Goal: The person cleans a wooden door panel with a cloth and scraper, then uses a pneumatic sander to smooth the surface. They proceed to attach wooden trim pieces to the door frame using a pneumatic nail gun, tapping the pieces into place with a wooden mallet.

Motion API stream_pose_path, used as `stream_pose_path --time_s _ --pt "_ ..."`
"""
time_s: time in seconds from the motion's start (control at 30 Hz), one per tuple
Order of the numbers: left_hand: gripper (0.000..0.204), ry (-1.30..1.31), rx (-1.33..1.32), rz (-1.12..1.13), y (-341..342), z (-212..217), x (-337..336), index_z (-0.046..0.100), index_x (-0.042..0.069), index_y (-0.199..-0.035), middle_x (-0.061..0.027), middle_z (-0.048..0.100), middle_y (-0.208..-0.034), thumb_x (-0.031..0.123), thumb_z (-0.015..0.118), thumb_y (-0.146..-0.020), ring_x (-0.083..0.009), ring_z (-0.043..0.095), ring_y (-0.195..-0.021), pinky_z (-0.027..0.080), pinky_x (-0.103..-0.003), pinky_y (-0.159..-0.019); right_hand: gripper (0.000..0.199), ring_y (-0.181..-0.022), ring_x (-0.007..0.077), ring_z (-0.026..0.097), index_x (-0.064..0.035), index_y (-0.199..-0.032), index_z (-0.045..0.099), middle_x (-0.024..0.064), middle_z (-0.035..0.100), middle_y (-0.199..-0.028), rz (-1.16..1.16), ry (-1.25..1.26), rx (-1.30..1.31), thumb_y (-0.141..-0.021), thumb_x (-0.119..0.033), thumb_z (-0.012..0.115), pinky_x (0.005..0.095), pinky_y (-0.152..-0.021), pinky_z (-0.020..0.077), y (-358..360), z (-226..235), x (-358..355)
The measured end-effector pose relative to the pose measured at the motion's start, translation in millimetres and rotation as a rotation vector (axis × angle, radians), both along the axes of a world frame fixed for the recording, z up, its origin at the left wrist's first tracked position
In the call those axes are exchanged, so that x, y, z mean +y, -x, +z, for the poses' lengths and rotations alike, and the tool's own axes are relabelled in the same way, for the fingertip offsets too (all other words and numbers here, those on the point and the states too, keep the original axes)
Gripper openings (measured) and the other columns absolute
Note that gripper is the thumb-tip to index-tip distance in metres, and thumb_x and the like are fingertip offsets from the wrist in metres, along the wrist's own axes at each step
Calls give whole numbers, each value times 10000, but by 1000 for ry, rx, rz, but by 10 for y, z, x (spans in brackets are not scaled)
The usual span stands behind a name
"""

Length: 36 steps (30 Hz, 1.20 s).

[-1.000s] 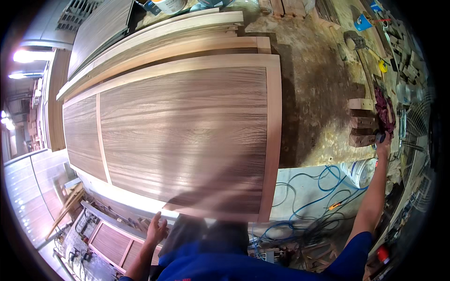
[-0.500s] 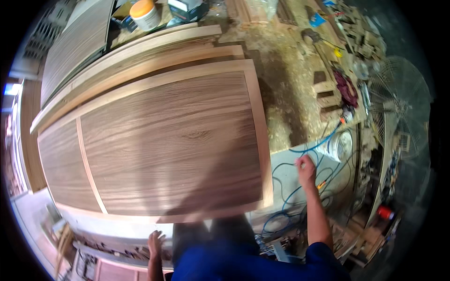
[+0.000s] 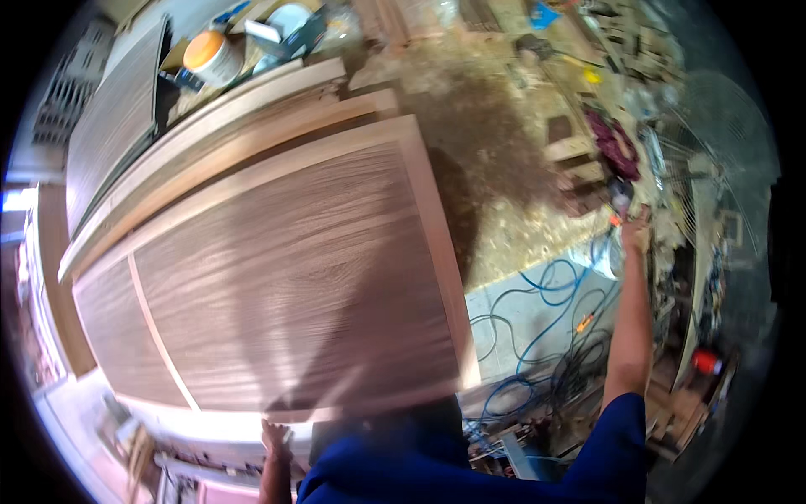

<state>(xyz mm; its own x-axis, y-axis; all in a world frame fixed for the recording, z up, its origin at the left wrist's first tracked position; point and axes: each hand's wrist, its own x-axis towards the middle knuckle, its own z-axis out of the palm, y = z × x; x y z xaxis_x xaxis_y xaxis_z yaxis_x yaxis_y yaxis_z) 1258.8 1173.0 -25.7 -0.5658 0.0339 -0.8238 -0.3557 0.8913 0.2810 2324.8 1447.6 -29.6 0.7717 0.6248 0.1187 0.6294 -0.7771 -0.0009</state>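
A large framed wooden panel (image 3: pixel 294 277) with dark grain and pale edging lies on the workbench in front of me. At its near edge is my left hand (image 3: pixel 275 438), slightly blurred, with its fingers loosely apart and nothing visible in them. Far to the right, my right hand (image 3: pixel 635 231) is stretched out over the bench corner, its fingers extended and apart. Just beyond those fingers lies a dark and silver air tool (image 3: pixel 620 195) with an orange fitting, joined to a blue hose (image 3: pixel 550 290). Whether the fingertips touch the tool, I cannot tell.
A white bucket (image 3: pixel 598 257) stands below the right arm, among tangled hoses. Dark red cloth (image 3: pixel 614 144) and small wood blocks (image 3: pixel 575 151) lie on the bench. Long boards (image 3: pixel 218 139) and an orange-lidded tub (image 3: pixel 213 59) sit beyond the panel. A fan (image 3: pixel 714 160) stands at right.
My right hand has moved right and away from me, from above the hoses to beside the air tool. My left hand has come up near the panel's edge. The view has shifted.
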Motion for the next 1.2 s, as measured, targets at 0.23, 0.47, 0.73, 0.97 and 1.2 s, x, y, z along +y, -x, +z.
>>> stream_pose_path --time_s 0.23,0.47,0.73,0.97,1.2 --pt "569 -321 785 -1024 -2103 542 2190 427 17 -1557 -244 438 -1576 85 625 -1028 -419 421 -1473 352 -538 -1219 840 -1203 439 669 -118 -1582 408 275 686 -1288 175 86 299 -917 -455 796 506 -1039 499 -1162 -244 513" --pt "715 -388 1055 -1256 -3417 83 3821 299 -7 -1642 -269 262 -1706 352 472 -1048 -440 176 -1610 77 -562 -1307 678 -1352 397 557 -72 -1494 539 220 543 -1502 339 -162 324 -890 -174 830 471 -1135 459 756 1034 175" --pt "763 -427 1046 -1250 -3450 111 3903 272 12 -1658 -247 270 -1710 432 455 -1048 -421 184 -1613 78 -573 -1310 786 -1315 244 569 -40 -1580 458 129 554 -1456 398 -559 1697 -853 -265 654 361 -1100 467 2923 1250 2174" --pt "791 -401 1066 -1237 -3390 50 3869 287 34 -1660 -238 282 -1707 475 474 -1031 -423 195 -1609 85 -575 -1313 567 -936 134 619 -105 -1325 582 30 606 -1123 918 -431 1673 -815 -231 796 299 -813 554 4472 1617 3595" --pt "783 -411 1056 -1233 -3415 92 3869 296 16 -1653 -245 289 -1703 452 477 -1028 -430 201 -1605 90 -573 -1309 348 -866 143 570 -122 -1218 565 31 522 -1053 598 -1034 1593 -906 -208 693 309 -690 545 4774 827 3925"
